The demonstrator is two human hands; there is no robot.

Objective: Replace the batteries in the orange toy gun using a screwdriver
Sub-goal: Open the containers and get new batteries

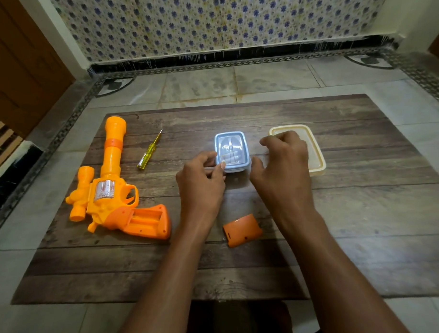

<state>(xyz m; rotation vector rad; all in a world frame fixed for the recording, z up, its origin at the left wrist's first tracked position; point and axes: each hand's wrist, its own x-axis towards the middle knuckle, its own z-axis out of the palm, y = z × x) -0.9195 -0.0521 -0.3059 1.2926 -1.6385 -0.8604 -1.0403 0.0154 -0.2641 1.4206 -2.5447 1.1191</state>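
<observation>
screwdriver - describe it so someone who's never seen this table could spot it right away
On the wooden mat, look at the far left, where the orange toy gun lies. Just right of its long barrel, apart from it, lies the screwdriver. It is the only slim item there, with a clear yellow handle and thin metal tip pointing away.

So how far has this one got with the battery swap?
Done: the battery cover is off and lies on the mat, the orange toy gun shows an open, seemingly empty grip compartment, and the screwdriver is set down. In hand: the left hand and right hand are at the small blue-lidded box; contents unclear. Left: fit batteries, screw the cover back.
</observation>
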